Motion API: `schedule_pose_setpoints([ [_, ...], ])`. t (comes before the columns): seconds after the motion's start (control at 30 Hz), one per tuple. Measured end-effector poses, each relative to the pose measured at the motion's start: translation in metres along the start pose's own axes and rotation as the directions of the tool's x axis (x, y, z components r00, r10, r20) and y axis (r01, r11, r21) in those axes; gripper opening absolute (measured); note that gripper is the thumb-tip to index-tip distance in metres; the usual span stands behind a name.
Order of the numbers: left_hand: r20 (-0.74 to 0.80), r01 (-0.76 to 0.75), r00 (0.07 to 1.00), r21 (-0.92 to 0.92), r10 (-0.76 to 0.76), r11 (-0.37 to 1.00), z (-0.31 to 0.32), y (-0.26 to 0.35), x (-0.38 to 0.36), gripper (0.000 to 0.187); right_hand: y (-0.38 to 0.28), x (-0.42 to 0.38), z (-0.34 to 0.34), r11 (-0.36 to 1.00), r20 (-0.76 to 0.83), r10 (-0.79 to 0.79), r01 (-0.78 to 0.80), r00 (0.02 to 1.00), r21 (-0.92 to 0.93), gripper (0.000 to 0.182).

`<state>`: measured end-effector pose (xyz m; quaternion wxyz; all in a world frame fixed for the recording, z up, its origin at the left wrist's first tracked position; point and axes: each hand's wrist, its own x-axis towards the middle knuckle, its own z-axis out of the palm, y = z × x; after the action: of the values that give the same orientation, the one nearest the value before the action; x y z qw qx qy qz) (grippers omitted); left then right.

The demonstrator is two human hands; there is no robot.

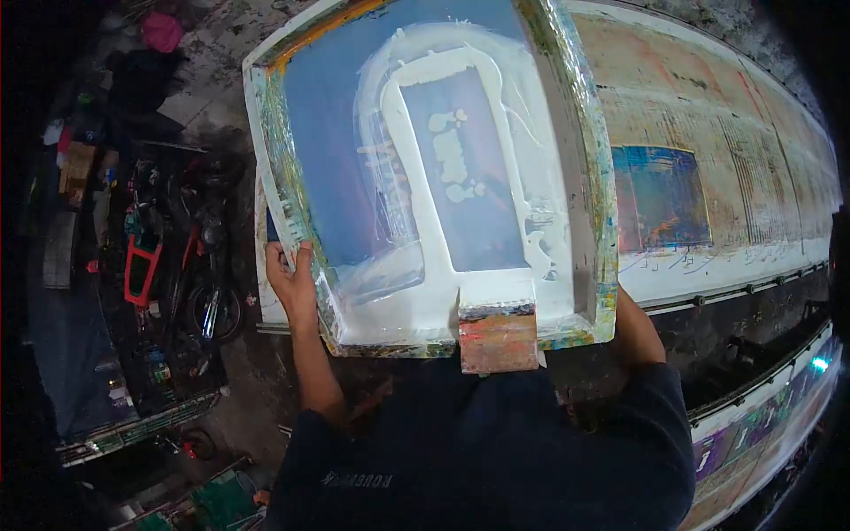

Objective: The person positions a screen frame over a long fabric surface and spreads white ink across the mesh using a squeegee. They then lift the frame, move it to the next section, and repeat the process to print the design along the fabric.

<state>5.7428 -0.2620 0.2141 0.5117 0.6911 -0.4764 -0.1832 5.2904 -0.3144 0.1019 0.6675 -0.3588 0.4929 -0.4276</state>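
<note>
A screen printing frame [605,221], its rim stained with many colours, is in front of me, tilted. On its blue mesh [332,159] thick white ink [412,177] forms an arch around a small pale stencil design [450,155]. A squeegee [498,341] with a paint-stained wooden handle leans over the near rim, its blade end in the ink. My left hand [295,281] is closed around the frame's left edge, thumb on the near side. My right forearm [639,329] reaches the frame's right edge; the frame hides that hand and its fingers.
To the right runs a long stained printing table [655,106] with a blue and red printed panel [664,196] on it. Another long table [753,434] lies at the lower right. Parked motorbikes [208,234] and clutter stand on the left.
</note>
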Motion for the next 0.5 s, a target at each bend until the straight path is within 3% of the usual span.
schedule_pose_setpoints([
  [0.5, -0.024, 0.037, 0.999, 0.01, -0.036, 0.999, -0.009, -0.011, -0.011, 0.027, -0.004, 0.015, 0.005, 1.0, 0.046, 0.005, -0.005, 0.999, -0.003, 0.036],
])
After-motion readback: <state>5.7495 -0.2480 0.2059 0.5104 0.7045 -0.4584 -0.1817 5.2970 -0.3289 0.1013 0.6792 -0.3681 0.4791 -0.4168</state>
